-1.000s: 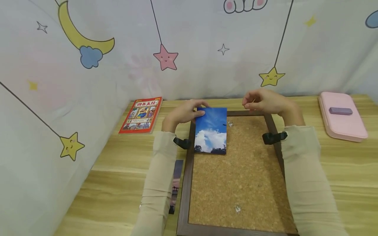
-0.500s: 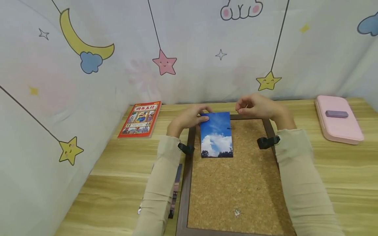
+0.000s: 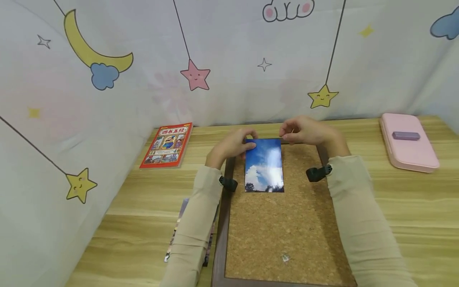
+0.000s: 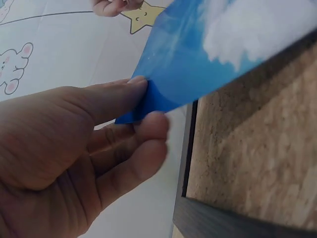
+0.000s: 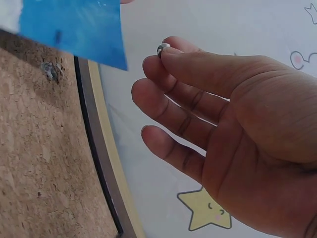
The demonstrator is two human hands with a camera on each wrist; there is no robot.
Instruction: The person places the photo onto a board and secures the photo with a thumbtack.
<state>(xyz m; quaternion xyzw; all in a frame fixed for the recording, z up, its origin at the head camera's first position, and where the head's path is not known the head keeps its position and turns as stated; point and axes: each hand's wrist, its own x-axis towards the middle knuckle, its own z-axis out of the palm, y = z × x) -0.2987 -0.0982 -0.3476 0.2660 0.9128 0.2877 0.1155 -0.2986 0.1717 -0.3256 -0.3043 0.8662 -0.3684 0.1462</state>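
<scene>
A photo of blue sky and white clouds is held at its upper left corner by my left hand. In the left wrist view the thumb lies on its front and fingers are behind; the photo tilts above the cork board. My right hand, near the photo's upper right corner and apart from it, pinches a small shiny push pin between thumb and forefinger. Only the pin's silvery end shows. Another shiny pin sits on the cork near the top, hidden by the photo in the head view.
A brown frame surrounds the board. More photos lie left of it, partly under the left sleeve. A shiny pin is on the lower cork. A red book lies far left, a pink case far right.
The photo and my left hand have shifted right over the board. My right hand has come left, closer to the photo's upper right corner. The view has shifted slightly.
</scene>
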